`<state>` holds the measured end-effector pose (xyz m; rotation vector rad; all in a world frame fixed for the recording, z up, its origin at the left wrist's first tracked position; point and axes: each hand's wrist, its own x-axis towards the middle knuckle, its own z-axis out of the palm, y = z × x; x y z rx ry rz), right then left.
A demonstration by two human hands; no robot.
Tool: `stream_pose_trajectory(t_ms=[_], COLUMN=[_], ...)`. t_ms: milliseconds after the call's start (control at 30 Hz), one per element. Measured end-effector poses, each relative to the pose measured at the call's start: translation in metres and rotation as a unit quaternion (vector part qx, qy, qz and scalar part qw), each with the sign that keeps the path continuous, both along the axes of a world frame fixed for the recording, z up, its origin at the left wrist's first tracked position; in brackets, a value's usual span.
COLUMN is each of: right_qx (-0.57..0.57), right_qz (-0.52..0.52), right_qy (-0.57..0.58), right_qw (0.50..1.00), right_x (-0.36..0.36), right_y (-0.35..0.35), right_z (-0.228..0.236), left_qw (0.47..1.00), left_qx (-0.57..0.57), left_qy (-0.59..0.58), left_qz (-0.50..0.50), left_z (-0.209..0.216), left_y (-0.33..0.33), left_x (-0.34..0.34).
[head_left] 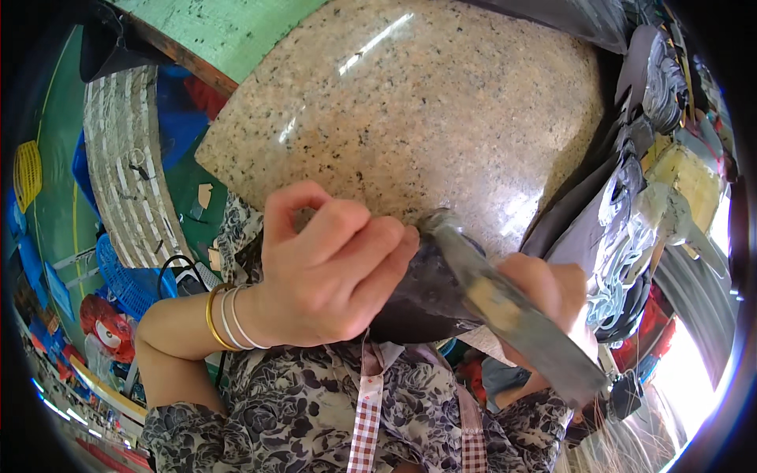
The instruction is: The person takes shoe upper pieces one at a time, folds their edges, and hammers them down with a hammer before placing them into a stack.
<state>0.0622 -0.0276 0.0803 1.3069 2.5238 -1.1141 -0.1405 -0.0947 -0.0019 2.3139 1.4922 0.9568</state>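
My right hand is wrapped round the handle of a hammer, most of which lies hidden behind the metal head. The head slants across the view, its round face at the near edge of a speckled stone slab. A pale wooden end shows in the middle of the head. Beside that face, my left hand is closed, its fingertips at the edge of a dark grey piece of sheet material. The piece hangs below the slab's edge, partly covered by hand and hammer. Bangles circle my left wrist.
Dark grey sheets are piled along the slab's right side, with pale cords beyond. A green board borders the slab at upper left. A striped grey board and a blue basket are at left.
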Motion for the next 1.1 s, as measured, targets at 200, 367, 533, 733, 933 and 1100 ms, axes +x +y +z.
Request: stream_pose_trajectory(t_ms=[200,367,533,733,933,1100], right_qx=[0.003,0.067,-0.023,0.068,0.159,0.07], right_qz=[0.004,0.015,0.175,0.041,0.012,0.053], right_qy=[0.054,0.01,0.109,0.005,0.069,-0.041], right_qw=[0.999,0.998,0.978,0.997,0.985,0.995], right_x=[0.019,0.0,0.004,-0.007,0.002,-0.001], right_y=[-0.011,-0.002,0.014,0.004,-0.01,-0.003], right_z=[-0.015,-0.002,-0.005,0.007,0.001,0.001], left_qw=[0.998,0.998,0.999,0.999,1.0,0.995], left_qx=[0.019,0.024,0.021,-0.002,-0.007,-0.054], left_qy=[0.013,-0.044,-0.014,-0.001,-0.005,-0.075], left_qz=[0.063,0.036,0.039,0.041,0.028,-0.032], left_z=[-0.008,-0.014,0.0,0.003,0.003,-0.005], left_y=[-0.011,-0.01,-0.013,-0.015,-0.013,-0.023], left_x=[-0.002,0.002,0.007,0.013,0.016,0.0])
